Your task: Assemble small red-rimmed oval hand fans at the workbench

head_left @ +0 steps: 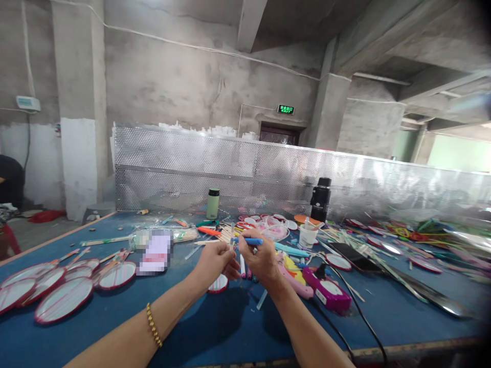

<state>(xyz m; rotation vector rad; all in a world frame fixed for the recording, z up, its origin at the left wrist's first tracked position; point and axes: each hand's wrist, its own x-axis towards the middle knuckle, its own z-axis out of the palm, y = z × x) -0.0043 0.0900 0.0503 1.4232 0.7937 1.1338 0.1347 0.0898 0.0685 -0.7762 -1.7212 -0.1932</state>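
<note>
My left hand (219, 259) is closed, pinching a thin pale stick (232, 231) that stands up from the fingertips. A white disc with a red rim (218, 284) shows just below that hand; I cannot tell whether it joins the stick. My right hand (261, 258) grips a blue marker (251, 241), its left end close to the stick. Beneath the hands lie white pens (243, 267). To the left, several round white fans with red rims (64, 300) overlap, some with flat wooden handles.
A purple power strip (330, 292) and a pink glue gun (292, 280) with black cables lie right of my right arm. Behind stand a white cup (308, 235), a green tumbler (213, 204) and a black flask (320, 200). A perforated metal panel (192, 158) borders the blue table (184, 337).
</note>
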